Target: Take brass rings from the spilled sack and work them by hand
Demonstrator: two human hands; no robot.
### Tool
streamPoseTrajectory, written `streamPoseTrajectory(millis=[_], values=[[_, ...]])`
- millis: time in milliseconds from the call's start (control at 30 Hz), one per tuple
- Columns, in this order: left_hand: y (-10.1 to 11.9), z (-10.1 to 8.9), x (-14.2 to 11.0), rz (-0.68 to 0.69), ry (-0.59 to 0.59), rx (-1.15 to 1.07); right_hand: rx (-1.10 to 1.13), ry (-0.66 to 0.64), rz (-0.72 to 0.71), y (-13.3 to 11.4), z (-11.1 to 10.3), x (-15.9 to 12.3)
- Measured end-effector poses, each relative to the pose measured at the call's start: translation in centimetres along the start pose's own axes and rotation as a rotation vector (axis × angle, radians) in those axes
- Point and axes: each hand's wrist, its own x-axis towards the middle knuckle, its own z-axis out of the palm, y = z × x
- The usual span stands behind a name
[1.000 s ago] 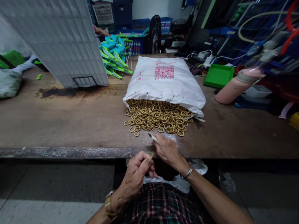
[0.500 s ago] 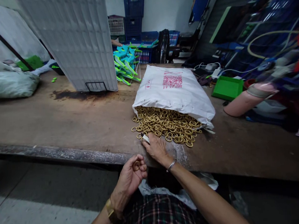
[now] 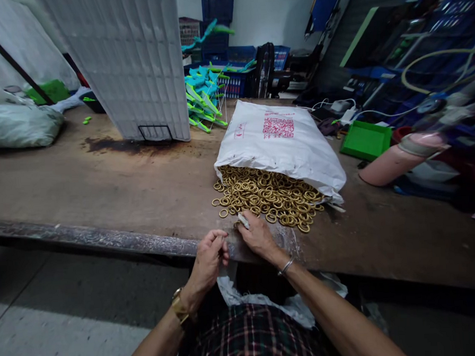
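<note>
A loose pile of brass-coloured metal rings (image 3: pixel 262 190) spills from the mouth of a white woven sack (image 3: pixel 255 140) onto the table. My right hand (image 3: pixel 260 236) is at the front of the pile, closed around a short whitish, pen-like tool (image 3: pixel 244 220). One ring (image 3: pixel 237 225) shows at its fingertips; I cannot tell whether it is gripped. My left hand (image 3: pixel 210 254) is just left of it, over the table's front edge, thumb and fingers pinched together. Whatever that pinch holds is hidden.
A tall white ribbed panel (image 3: pixel 136 71) stands upright behind. Beyond it are turquoise and green plastic pieces (image 3: pixel 203 95). To the right lie a green tray (image 3: pixel 366 140) and a pink cylinder (image 3: pixel 399 159). A stuffed pale bag (image 3: pixel 15 126) rests at far left.
The ring that showed in my left fingers is no longer visible, and that hand has risen and turned. My right hand has drawn slightly back; its tool's dark tip no longer shows.
</note>
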Motion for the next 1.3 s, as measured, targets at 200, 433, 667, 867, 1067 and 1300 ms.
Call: streamPoseTrajectory(millis=[200, 433, 667, 867, 1067, 1300], values=[[-0.3, 0.8, 0.6, 0.372, -0.043, 0.474, 0.670, -0.228, 0.334, -0.6, -3.0, -2.0], [-0.5, 1.8, 0.2, 0.543, -0.290, 0.624, 1.007, -0.517, 0.455, -1.0, -4.7, -3.5], [-1.1, 1.8, -0.5, 0.561, -0.166, 0.632, 1.174, -0.618, 0.489, -0.9, -4.9, -4.1], [-1.5, 1.6, -0.8, 0.672, -0.060, 0.707, 1.130, -0.610, 0.503, -0.9, -4.4, -4.4], [-1.5, 1.8, -0.8, 0.672, 0.064, 0.734, 0.969, -0.383, 0.407, -0.4, -4.0, -5.0], [-1.4, 2.5, -1.4, 0.292, -0.090, 0.489, 0.804, -0.270, 0.360, -0.2, -3.0, -5.0]])
